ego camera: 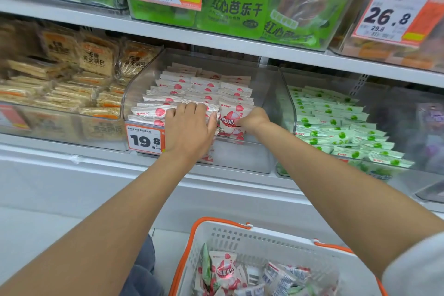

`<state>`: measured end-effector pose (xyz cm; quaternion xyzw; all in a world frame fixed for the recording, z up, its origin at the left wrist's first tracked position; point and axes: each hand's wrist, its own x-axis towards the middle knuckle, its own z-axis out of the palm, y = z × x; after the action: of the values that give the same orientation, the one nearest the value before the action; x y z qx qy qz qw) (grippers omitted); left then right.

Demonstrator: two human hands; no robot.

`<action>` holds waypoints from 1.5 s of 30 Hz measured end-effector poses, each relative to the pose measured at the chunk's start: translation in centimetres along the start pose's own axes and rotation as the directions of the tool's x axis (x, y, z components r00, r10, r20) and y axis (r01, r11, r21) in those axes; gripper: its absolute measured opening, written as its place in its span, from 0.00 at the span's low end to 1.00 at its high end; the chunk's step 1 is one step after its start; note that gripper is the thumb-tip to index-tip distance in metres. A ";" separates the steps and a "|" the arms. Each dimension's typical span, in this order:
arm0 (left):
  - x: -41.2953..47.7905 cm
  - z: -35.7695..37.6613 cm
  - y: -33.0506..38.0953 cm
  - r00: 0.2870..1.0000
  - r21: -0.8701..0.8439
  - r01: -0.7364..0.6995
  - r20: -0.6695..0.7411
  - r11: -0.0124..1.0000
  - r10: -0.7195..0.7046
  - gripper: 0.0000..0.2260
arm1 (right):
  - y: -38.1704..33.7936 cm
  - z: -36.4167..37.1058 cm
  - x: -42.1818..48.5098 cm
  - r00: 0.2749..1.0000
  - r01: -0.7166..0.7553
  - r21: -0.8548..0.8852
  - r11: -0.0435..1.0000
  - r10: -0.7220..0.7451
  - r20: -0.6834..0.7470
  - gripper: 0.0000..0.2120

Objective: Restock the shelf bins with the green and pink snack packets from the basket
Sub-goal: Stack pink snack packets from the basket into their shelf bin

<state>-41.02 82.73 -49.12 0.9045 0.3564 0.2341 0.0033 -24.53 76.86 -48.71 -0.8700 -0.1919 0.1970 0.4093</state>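
Observation:
Both hands are inside the clear middle bin [240,156], which holds rows of pink snack packets [199,86]. My left hand [189,127] lies over the front rows, fingers curled onto the packets. My right hand [252,120] pinches one upright pink packet [230,122] at the bin's front right. To the right, another clear bin [288,103] holds rows of green packets [336,122]. Below, a white basket with orange handles [240,235] contains several loose pink and green packets [223,269].
A bin of brown cracker packs [72,79] stands left of the pink bin. The upper shelf [216,41] carries green dried guava bags [235,9] and price tags. A 19.8 price tag [144,139] hangs on the pink bin's front. White shelf base below.

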 end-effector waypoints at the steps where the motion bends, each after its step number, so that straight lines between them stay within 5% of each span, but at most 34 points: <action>1: 0.0 0.0 0.0 1.000 0.002 0.001 0.000 1.000 -0.001 0.21 | -0.2 0.1 -0.2 1.000 0.025 -0.023 0.999 -0.025 0.020 0.15; 6: 0.1 0.2 0.0 1.000 0.005 -0.009 -0.002 1.000 0.009 0.22 | 0.3 0.4 0.5 0.991 0.049 -0.044 0.998 -0.043 0.128 0.17; 11: 0.1 0.3 -0.1 1.000 -0.010 0.008 -0.010 1.000 -0.008 0.21 | 0.2 -0.8 -0.2 0.999 0.031 -0.061 0.998 -0.029 0.038 0.12; 15: -0.7 -1.2 1.6 0.993 -0.128 -0.001 -0.120 0.992 -0.014 0.17 | -0.2 -2.9 -3.7 0.962 0.218 -0.180 0.959 -0.242 -0.129 0.12; 18: -2.9 -2.8 3.7 0.982 -0.259 -0.030 -0.189 0.965 -0.020 0.09 | 0.6 -4.1 -7.7 0.851 0.454 -0.203 0.868 -0.490 -0.188 0.12; 20: -5.3 -2.7 5.0 0.995 -0.333 -0.011 -0.095 0.943 -0.022 0.06 | 2.4 -4.7 -10.2 0.781 0.566 -0.220 0.794 -0.602 -0.165 0.08; 22: -8.1 -1.1 5.9 0.988 -0.330 0.073 0.156 0.941 -0.022 0.05 | 5.7 -4.7 -12.0 0.776 0.594 -0.237 0.769 -0.625 -0.082 0.07; 26: -14.3 3.9 5.7 0.731 -0.131 0.088 0.682 0.987 0.025 0.06 | 16.0 -3.1 -13.9 0.915 0.396 -0.243 0.886 -0.357 0.187 0.06; 28: -17.1 5.6 5.7 0.573 -0.079 0.013 0.818 0.997 0.057 0.11 | 23.0 -2.0 -14.5 0.930 0.242 -0.268 0.933 -0.143 0.339 0.07; 31: -19.8 7.7 5.6 0.448 -0.055 0.023 0.893 0.998 0.039 0.10 | 32.2 -0.7 -15.7 0.908 0.080 -0.402 0.912 0.100 0.407 0.10; 35: -21.8 10.0 5.1 0.402 -0.011 0.062 0.916 0.998 -0.015 0.15 | 37.1 1.1 -17.3 0.848 0.115 -0.559 0.821 0.212 0.485 0.09; 38: -22.7 11.0 5.1 0.372 -0.026 0.003 0.928 1.000 0.023 0.10 | 38.7 3.8 -17.0 0.835 0.103 -0.504 0.857 0.201 0.512 0.27; 40: -23.1 11.7 4.8 0.351 -0.039 -0.026 0.935 0.999 0.046 0.11 | 38.9 5.3 -16.9 0.820 0.144 -0.508 0.850 0.185 0.542 0.21; 42: -23.4 12.2 4.8 0.355 -0.056 0.000 0.933 0.998 0.053 0.10 | 38.2 5.5 -16.7 0.876 0.110 -0.497 0.861 0.153 0.458 0.03; 45: -23.5 12.4 5.4 0.404 -0.114 0.018 0.910 0.993 0.097 0.15 | 34.7 4.5 -15.3 0.937 -0.071 -0.268 0.961 0.157 0.313 0.15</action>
<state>-47.25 65.54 -69.08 0.8922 0.2625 -0.2788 0.2395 -33.77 51.63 -75.81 -0.8792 -0.2302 0.3377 0.2448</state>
